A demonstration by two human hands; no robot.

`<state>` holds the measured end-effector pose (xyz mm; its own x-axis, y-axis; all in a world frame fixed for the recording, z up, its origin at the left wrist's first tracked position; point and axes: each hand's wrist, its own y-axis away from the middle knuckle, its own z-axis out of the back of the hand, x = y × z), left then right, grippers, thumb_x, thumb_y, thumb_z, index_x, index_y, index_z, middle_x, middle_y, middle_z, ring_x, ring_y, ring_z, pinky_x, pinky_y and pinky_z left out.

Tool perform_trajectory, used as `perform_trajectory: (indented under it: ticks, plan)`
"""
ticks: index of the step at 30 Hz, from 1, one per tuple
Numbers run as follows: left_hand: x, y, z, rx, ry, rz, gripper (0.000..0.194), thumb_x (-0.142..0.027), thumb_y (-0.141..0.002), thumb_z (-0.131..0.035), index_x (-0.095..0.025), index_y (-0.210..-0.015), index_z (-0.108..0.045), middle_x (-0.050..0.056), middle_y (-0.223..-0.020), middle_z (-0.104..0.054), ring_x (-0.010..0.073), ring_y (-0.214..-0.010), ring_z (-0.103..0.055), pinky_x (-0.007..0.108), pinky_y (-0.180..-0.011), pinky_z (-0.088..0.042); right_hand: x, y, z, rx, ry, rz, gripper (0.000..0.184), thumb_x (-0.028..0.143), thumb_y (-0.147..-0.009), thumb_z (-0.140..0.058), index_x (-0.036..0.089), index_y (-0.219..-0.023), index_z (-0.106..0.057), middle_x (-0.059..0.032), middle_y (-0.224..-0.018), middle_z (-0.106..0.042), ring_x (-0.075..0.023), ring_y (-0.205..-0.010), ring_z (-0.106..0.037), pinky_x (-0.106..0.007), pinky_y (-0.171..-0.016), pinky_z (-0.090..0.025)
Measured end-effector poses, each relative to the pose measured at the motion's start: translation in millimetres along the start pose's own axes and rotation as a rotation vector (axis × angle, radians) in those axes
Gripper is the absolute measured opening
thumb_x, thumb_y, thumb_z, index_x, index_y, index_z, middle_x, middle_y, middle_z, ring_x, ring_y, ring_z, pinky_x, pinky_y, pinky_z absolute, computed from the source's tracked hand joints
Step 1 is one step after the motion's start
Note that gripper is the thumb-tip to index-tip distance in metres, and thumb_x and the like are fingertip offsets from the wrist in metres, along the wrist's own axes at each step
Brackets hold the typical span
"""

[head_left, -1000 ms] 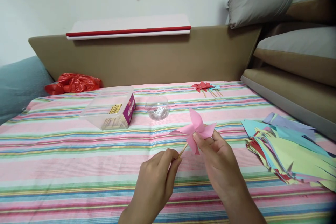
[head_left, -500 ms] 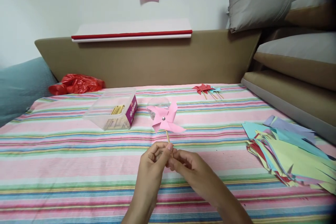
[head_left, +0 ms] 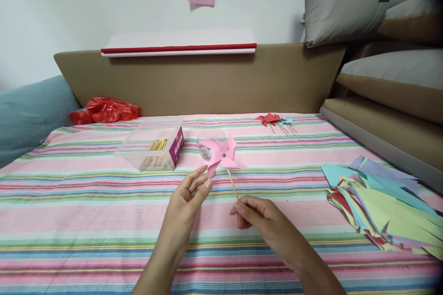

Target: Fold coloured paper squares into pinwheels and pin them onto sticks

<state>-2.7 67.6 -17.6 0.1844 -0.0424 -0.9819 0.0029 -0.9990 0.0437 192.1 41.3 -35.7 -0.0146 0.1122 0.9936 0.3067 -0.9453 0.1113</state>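
A pink paper pinwheel (head_left: 228,160) with a round metal pin at its centre stands upright on a thin wooden stick (head_left: 232,184). My right hand (head_left: 256,214) pinches the lower end of that stick between thumb and fingers. Beside the pinwheel's lower left blade is my left hand (head_left: 188,193), thumb and fingers apart. The blade's tip hangs between them, and I cannot tell whether they touch it. Behind the pinwheel, partly hidden by it, a clear round bowl (head_left: 203,140) holds small shiny pieces.
A clear plastic box (head_left: 133,147) with wooden sticks stands left of the bowl. Finished red and blue pinwheels (head_left: 270,119) lie at the back right. Cut coloured paper (head_left: 384,203) is piled at right. A red plastic bag (head_left: 107,109) lies back left; cushions (head_left: 387,115) are stacked right.
My left hand has let go of the stick and moved left and up to the blade. My right hand keeps the stick, slightly further right, and the pinwheel has turned a little.
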Motion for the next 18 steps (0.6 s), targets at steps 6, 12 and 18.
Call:
perform_trajectory:
  ticks: [6,12,18]
  plan:
    - [4.5,-0.1,-2.7,0.017,0.054,0.049,0.038,-0.039,-0.083,-0.081,-0.019,-0.113,-0.069,0.004,-0.096,-0.077,0.0164,-0.09,-0.063,0.027,-0.086,-0.043,-4.7,-4.1,0.4,-0.031,0.078,0.01,0.039,0.054,-0.097,-0.055,0.02,-0.085,-0.069,0.0006,-0.071,-0.06,-0.0173,-0.073,-0.058,-0.031,-0.073,-0.045]
    - [5.2,-2.1,-3.7,0.129,0.014,0.143,0.034,-0.044,-0.091,-0.071,-0.02,-0.115,-0.07,0.008,-0.114,-0.077,0.0167,-0.091,-0.061,0.03,-0.085,-0.041,-11.2,-7.4,7.5,-0.136,0.159,0.016,0.041,0.056,-0.097,-0.052,0.02,-0.083,-0.066,0.0005,-0.069,-0.059,-0.0178,-0.068,-0.057,-0.031,-0.069,-0.045]
    - [8.6,-2.7,-14.6,0.212,0.003,0.199,0.038,-0.052,-0.092,-0.065,-0.02,-0.112,-0.072,0.009,-0.115,-0.077,0.0192,-0.093,-0.063,0.032,-0.087,-0.042,-15.6,-7.7,19.0,-0.207,0.266,0.046,0.045,0.058,-0.097,-0.052,0.021,-0.072,-0.06,0.0012,-0.066,-0.057,-0.0177,-0.065,-0.054,-0.029,-0.064,-0.043]
